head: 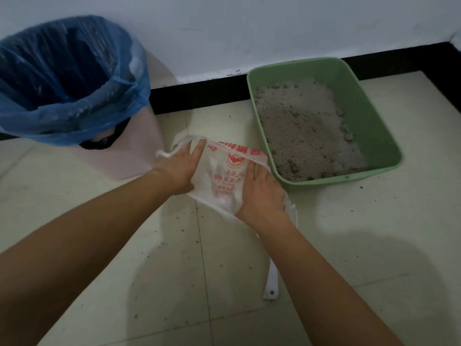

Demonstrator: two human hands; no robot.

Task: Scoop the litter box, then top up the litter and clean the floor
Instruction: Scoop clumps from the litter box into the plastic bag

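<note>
We hold a white plastic bag (222, 181) printed with red characters and a red emblem between both hands, just above the tiled floor (361, 245) at the centre of the view. Our left hand (178, 168) grips the bag's left edge, with fingers extended up along the film toward its rim at 12 o'clock. Our right hand (262, 193) grips the right edge, fingers pressed into the film. The bag is spread open between the two hands; whether it holds anything we cannot tell.

The green litter box (359, 101) sits on the floor at 2 o'clock from the bag, with its near left corner just beside our right hand. Its far side lies close to the black skirting (199, 93) at the foot of the white wall (249, 28). Grey litter (304, 126) covers its base unevenly, with darker clumps visible along the near and right edges.

At 10 o'clock stands a pale pink bin (132, 156) lined with a blue bag (74, 96) folded over its rim. A black liner edge shows beneath the blue one.

A white handle (273, 280) with a hole at its end lies on the floor at 5 o'clock from the bag, partly hidden by our right forearm. Dark litter grains (184, 231) are scattered across the tiles below the hands and to the right of the box.
</note>
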